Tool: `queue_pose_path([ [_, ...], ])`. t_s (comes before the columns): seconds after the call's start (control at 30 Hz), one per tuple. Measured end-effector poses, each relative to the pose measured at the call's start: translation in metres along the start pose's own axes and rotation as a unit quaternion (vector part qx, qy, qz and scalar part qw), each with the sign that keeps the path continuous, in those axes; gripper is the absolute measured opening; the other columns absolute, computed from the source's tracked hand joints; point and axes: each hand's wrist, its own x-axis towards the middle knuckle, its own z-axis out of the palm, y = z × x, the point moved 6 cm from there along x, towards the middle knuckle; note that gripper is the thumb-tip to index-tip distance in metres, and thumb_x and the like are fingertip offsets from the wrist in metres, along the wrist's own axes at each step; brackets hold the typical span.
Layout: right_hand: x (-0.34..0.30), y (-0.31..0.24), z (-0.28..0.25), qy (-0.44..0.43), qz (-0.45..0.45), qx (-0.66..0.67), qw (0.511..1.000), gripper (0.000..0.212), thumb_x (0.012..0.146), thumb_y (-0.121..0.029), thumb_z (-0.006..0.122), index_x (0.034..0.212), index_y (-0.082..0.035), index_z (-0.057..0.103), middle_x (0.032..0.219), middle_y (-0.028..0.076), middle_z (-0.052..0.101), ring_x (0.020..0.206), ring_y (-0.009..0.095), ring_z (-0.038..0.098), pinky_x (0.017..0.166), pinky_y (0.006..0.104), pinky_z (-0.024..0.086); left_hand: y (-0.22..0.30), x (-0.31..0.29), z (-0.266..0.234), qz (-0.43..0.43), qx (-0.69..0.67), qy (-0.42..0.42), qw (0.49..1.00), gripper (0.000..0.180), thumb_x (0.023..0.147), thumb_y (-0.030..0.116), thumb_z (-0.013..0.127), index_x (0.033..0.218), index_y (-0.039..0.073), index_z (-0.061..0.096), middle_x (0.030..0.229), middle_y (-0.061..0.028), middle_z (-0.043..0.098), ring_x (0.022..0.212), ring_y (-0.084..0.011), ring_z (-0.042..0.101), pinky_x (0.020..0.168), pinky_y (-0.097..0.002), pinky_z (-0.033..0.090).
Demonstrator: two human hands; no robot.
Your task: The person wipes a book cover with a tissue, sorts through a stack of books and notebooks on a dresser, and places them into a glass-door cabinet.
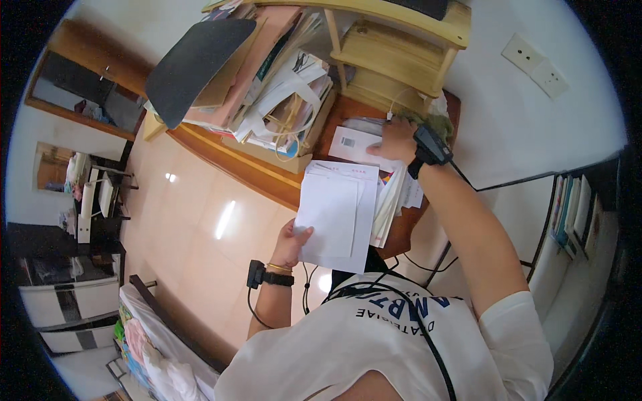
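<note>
My left hand point(289, 246) grips a loose stack of white papers point(328, 214) by its left edge, thumb on top and fingers underneath. The sheets are held out past the front of the desk. Farther back, my right hand point(399, 142) reaches over the desk, its thumb spread away from the fingers and resting on a white booklet or envelope point(354, 144) with a small dark printed patch. Its fingertips are near a greyish, plastic-looking packet point(363, 125); their contact is hard to make out. More papers and booklets point(388, 207) lie beside the held stack, partly covered by it.
A brown wooden desk point(401, 234) carries a wooden shelf rack point(391, 60) at the back. Left of it stand piled folders and papers point(267, 67), a white handled bag point(287, 107) and a black panel point(197, 67). Cables point(428, 267) hang near the desk's front right.
</note>
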Motion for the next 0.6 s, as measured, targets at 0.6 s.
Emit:
queue_pose_path([
  [0.6, -0.035, 0.025, -0.006, -0.146, -0.144, 0.314, 0.927, 0.064, 0.077, -0.047, 0.069, 0.112, 0.006, 0.061, 0.105, 0.02, 0.065, 0.097, 0.031, 0.062, 0.085, 0.0362, 0.048, 0.01, -0.012, 0.008, 0.005, 0.002, -0.001, 1.0, 0.032, 0.087, 0.003, 0.064, 0.118, 0.001, 0.055, 0.106, -0.0074, 0.065, 0.093, -0.0158, 0.063, 0.082, -0.0322, 0.053],
])
